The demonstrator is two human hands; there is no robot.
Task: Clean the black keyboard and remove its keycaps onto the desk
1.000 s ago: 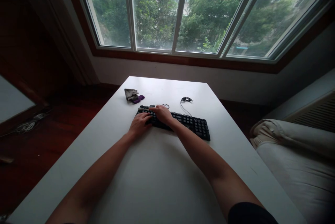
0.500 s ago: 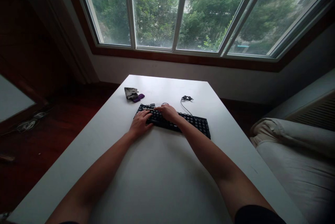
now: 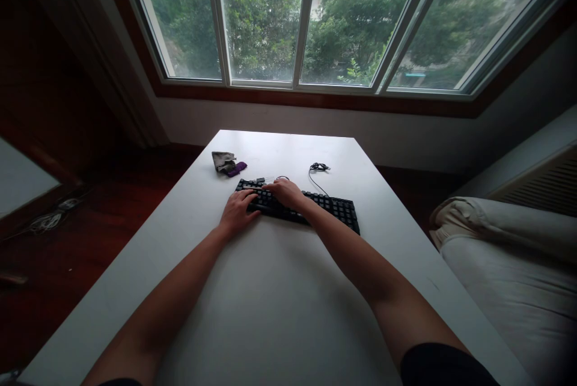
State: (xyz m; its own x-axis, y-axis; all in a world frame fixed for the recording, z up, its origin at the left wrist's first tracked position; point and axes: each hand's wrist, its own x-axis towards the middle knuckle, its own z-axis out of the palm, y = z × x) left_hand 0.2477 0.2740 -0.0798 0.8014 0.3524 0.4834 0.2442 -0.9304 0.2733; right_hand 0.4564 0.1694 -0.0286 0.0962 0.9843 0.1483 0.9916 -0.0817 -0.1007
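A black keyboard [image 3: 343,211] lies slightly askew on the white table. At its left end rests my left hand [image 3: 235,213], with fingers over the keys and the thumb along the front edge, holding it. My right hand [image 3: 286,192] is closed above the keys on a thin pale stick [image 3: 253,188], which points left across the upper rows toward my left fingertips. The stick's exact kind is too small to make out. Just behind the keyboard, near my right fingers, are a small dark piece [image 3: 260,180] and some thin clear or wiry items that I cannot identify.
A grey cloth [image 3: 222,161] and a purple cloth [image 3: 237,169] lie at the back left of the white table [image 3: 274,302]. The keyboard's coiled cable [image 3: 319,167] sits at the back right. A window stands beyond; a pale cushioned seat [image 3: 505,266] is to the right.
The view has shifted slightly, so everything sits a little further left. Both hands keep nearly the same place on the keyboard, and the stick stays in my right hand.
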